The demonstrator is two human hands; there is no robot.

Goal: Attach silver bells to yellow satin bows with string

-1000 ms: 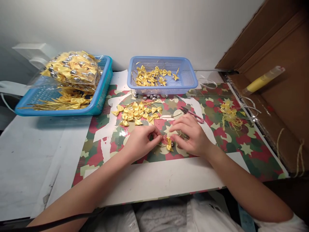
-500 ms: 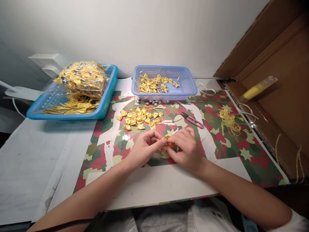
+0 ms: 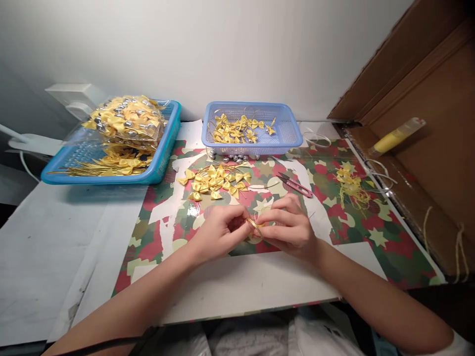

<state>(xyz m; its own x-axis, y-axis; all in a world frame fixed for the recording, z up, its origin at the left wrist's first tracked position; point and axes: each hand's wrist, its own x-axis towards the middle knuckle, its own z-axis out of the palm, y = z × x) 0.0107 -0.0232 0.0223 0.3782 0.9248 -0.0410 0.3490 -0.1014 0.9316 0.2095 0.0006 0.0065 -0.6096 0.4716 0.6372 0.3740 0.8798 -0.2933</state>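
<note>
Between my fingertips is a small yellow ribbon bow [image 3: 255,228], turned so that a shiny gold loop of it shows; the fingers cover much of it. My left hand [image 3: 222,230] pinches it from the left with thumb and forefinger. From the right, the fingertips of my right hand [image 3: 287,227] close on its other side, the rest of that hand's fingers curled. Just beyond my hands lies a pile of yellow bows [image 3: 213,180] with gold ties. Silver beads [image 3: 237,158] are scattered behind the pile. Red-handled thread snips [image 3: 296,185] rest to its right.
A lilac-blue basket [image 3: 252,148] holding bows stands at the back. Bagged bows [image 3: 128,118] fill a blue basket [image 3: 161,165] on the left. At right are yellow thread scraps [image 3: 352,188], a cardboard box [image 3: 419,99] and a yellow tube [image 3: 399,136].
The bow has been turned between my fingertips, so its gold loop now faces me. My right fingers have shifted and spread slightly; the things on the table stay put.
</note>
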